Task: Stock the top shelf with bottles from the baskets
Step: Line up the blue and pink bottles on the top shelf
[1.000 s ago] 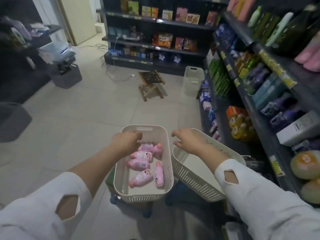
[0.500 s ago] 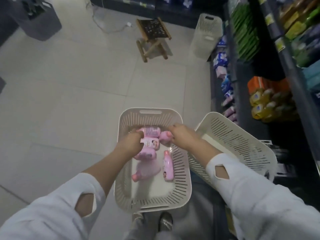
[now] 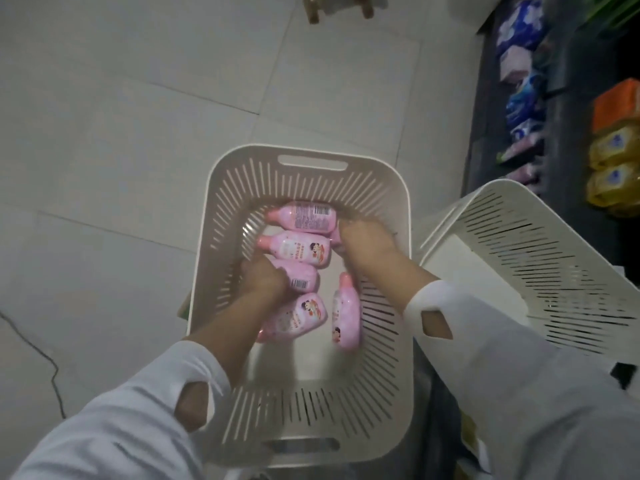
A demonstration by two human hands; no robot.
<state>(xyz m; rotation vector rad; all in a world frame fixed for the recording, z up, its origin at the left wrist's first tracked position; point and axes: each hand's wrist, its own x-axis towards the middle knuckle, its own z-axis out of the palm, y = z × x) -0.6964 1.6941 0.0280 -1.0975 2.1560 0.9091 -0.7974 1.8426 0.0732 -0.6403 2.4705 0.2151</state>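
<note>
Stock for the top shelf lay low in the beige basket (image 3: 311, 188): at least five pink bottles (image 3: 294, 252) on their sides, crowded toward its 12 o'clock end, a loose heap that suited carrying rather than display. The shelf itself was out of view.

Both hands were down inside the basket, apparently so that two bottles could come up in one trip. The left hand (image 3: 265, 278) sat at 9 o'clock of the heap, its fingers curled round the neck end of the middle bottle (image 3: 303, 280). The right hand (image 3: 363, 244) reached in from 3 o'clock toward the bases of the two farthest bottles. Its fingers were tucked under the back of the hand and blurred, so whether they were clamped on anything could not be told.

The bottles were squat, rounded, glossy plastic with narrow capped necks and printed labels, likely smooth and light. The basket was stiff moulded plastic, round-cornered, with slotted walls and a cut-out handle at each end. A second, whiter basket (image 3: 519, 254) of the same slotted make stood tilted at 3 o'clock, beside the dark shelving (image 3: 483, 140).
</note>
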